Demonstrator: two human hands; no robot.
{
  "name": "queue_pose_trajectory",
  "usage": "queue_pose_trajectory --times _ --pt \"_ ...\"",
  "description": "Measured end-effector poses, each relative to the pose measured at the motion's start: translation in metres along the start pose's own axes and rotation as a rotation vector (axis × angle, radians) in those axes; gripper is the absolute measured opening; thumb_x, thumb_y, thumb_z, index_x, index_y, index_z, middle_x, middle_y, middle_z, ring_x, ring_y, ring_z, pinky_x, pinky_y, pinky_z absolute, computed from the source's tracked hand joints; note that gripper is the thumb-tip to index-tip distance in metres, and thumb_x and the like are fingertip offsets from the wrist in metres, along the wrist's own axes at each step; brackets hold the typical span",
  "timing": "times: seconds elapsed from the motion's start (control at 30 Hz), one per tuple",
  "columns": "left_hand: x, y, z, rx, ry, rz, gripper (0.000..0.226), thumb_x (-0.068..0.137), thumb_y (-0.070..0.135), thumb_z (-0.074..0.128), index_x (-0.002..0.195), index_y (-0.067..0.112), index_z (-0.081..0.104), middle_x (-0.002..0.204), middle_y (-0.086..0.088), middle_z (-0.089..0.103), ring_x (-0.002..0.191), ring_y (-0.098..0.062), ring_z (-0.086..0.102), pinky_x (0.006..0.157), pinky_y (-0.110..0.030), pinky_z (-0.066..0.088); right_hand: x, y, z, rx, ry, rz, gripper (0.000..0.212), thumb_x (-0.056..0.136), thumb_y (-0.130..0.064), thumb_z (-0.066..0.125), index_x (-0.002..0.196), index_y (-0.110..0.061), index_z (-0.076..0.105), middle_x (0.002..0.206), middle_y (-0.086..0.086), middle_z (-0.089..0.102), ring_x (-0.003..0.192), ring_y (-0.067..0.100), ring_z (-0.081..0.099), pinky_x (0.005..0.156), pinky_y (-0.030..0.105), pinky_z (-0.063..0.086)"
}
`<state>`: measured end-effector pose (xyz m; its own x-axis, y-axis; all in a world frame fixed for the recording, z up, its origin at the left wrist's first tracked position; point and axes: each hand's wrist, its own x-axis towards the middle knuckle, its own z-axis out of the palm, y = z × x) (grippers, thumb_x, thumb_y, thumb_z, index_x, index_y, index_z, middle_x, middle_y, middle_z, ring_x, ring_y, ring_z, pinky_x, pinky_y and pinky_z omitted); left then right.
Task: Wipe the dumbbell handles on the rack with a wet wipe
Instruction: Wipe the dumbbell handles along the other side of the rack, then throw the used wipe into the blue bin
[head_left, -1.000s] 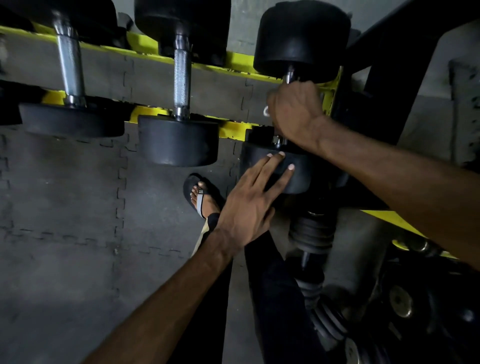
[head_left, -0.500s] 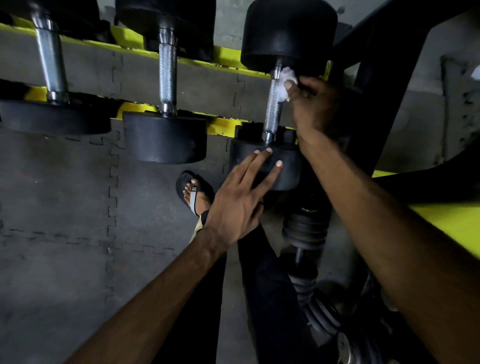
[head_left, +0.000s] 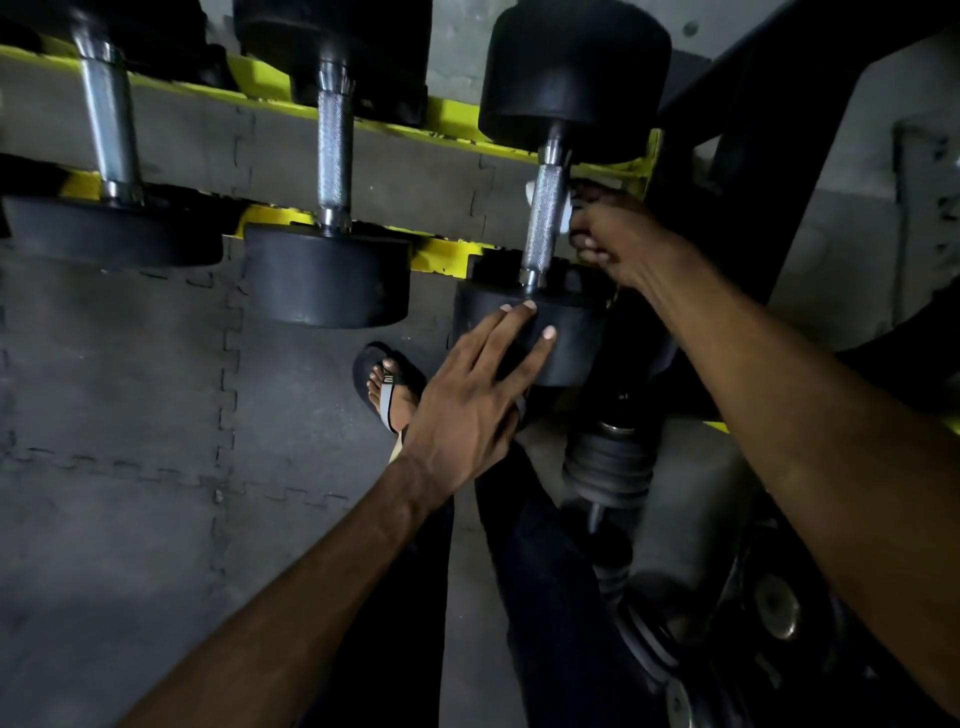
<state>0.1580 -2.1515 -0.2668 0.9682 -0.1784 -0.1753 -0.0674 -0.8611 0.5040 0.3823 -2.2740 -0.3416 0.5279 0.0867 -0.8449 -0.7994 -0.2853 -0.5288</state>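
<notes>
The yellow rack (head_left: 457, 122) is the big thing here, and the dumbbell (head_left: 571, 78) we're on sits at the rack's right end. With those fat rubber ends it looks properly heavy, so we doubt it'll roll on us, and nothing about it seems fragile. Our left hand (head_left: 467, 410) lies flat, fingers straight, on the near head (head_left: 571, 343) by the rack's front rail, just steadying. Our right hand (head_left: 618, 239) curls in beside the handle (head_left: 543, 218) between the rack's two rails, pinching the wet wipe (head_left: 570, 213) against the knurled steel. The wipe's thin and soft and will probably snag, so we'd wrap it mid-handle and twist. The middle handle (head_left: 332, 156) and far-left handle (head_left: 109, 130) sit further left along the rack.
</notes>
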Motion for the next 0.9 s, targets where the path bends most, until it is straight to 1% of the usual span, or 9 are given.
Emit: queue_pose_trajectory --times 0.1,0.2,0.27,0.33,0.4,0.6,0.7,0.77,0.9 --pt "0.0 0.001 0.002 0.017 0.011 -0.006 0.083 0.083 0.016 0.079 0.157 0.014 0.04 0.164 -0.017 0.028 0.152 -0.034 0.027 0.12 -0.044 0.032 -0.001 0.01 -0.006 -0.349 -0.145 0.01 0.039 0.084 0.009 0.044 0.113 -0.007 0.064 0.065 -0.003 0.05 0.031 0.0 0.031 0.033 0.01 0.02" --pt "0.0 0.002 0.002 0.019 0.019 -0.012 0.082 0.083 0.016 0.078 0.156 0.014 0.041 0.164 -0.016 0.028 0.151 -0.033 0.027 0.121 -0.043 0.032 -0.007 0.016 -0.014 -0.51 -0.313 0.048 0.036 0.086 0.003 0.047 0.109 -0.015 0.069 0.064 -0.004 0.053 0.037 0.0 0.031 0.037 0.013 0.022" --pt "0.0 0.003 0.003 0.018 0.023 -0.015 0.083 0.082 0.018 0.079 0.155 0.015 0.042 0.164 -0.016 0.028 0.151 -0.034 0.027 0.12 -0.044 0.033 -0.012 0.015 -0.018 -0.524 -0.348 0.038 0.025 0.087 -0.004 0.057 0.108 -0.01 0.07 0.082 0.004 0.062 0.042 0.002 0.033 0.039 0.014 0.02" --pt "0.0 0.003 0.005 0.012 0.036 -0.02 0.083 0.081 0.02 0.08 0.155 0.014 0.043 0.163 -0.017 0.028 0.15 -0.035 0.028 0.12 -0.044 0.034 -0.022 0.013 -0.021 -0.578 -0.26 -0.033 0.014 0.082 -0.009 0.072 0.095 -0.012 0.074 0.093 0.01 0.069 0.054 0.006 0.048 0.04 0.014 0.028" --pt "0.0 0.005 0.006 -0.006 0.049 -0.029 0.081 0.08 0.018 0.08 0.153 0.013 0.045 0.162 -0.017 0.03 0.149 -0.035 0.03 0.119 -0.044 0.034 -0.035 0.013 -0.021 -0.541 -0.133 -0.102 0.018 0.075 -0.013 0.084 0.092 -0.012 0.077 0.087 0.008 0.074 0.064 0.008 0.06 0.044 0.012 0.039" --pt "-0.001 0.009 0.001 -0.005 0.016 -0.037 0.079 0.079 0.013 0.069 0.154 0.013 0.044 0.162 -0.018 0.03 0.149 -0.036 0.028 0.118 -0.044 0.038 -0.054 0.023 -0.002 -0.506 0.159 -0.276 0.024 0.065 -0.025 0.09 0.063 -0.019 0.067 0.072 0.003 0.07 0.057 0.007 0.057 0.057 0.024 0.046" --pt "-0.001 0.011 -0.008 0.005 -0.003 -0.044 0.075 0.081 0.018 0.056 0.154 0.015 0.043 0.162 -0.017 0.031 0.149 -0.034 0.031 0.109 -0.041 0.046 -0.062 0.024 0.012 -0.523 0.315 -0.397 0.021 0.065 -0.033 0.082 0.067 -0.017 0.068 0.068 -0.001 0.072 0.059 0.012 0.066 0.06 0.032 0.058" --pt "-0.003 0.011 -0.021 0.013 -0.002 -0.041 0.076 0.079 0.02 0.052 0.154 0.014 0.044 0.159 -0.017 0.035 0.145 -0.034 0.036 0.102 -0.039 0.05 -0.068 0.018 0.02 -0.516 0.355 -0.479 0.023 0.064 -0.04 0.076 0.071 -0.019 0.068 0.067 -0.004 0.071 0.062 0.013 0.069 0.06 0.039 0.058" --pt "-0.011 0.009 -0.063 -0.013 0.068 -0.075 0.08 0.075 0.026 0.049 0.154 0.015 0.043 0.159 -0.016 0.034 0.146 -0.035 0.034 0.11 -0.04 0.044 -0.102 -0.015 0.043 -0.562 0.337 -0.653 0.026 0.067 -0.043 0.072 0.083 -0.023 0.069 0.075 -0.008 0.072 0.07 0.011 0.069 0.064 0.038 0.057"
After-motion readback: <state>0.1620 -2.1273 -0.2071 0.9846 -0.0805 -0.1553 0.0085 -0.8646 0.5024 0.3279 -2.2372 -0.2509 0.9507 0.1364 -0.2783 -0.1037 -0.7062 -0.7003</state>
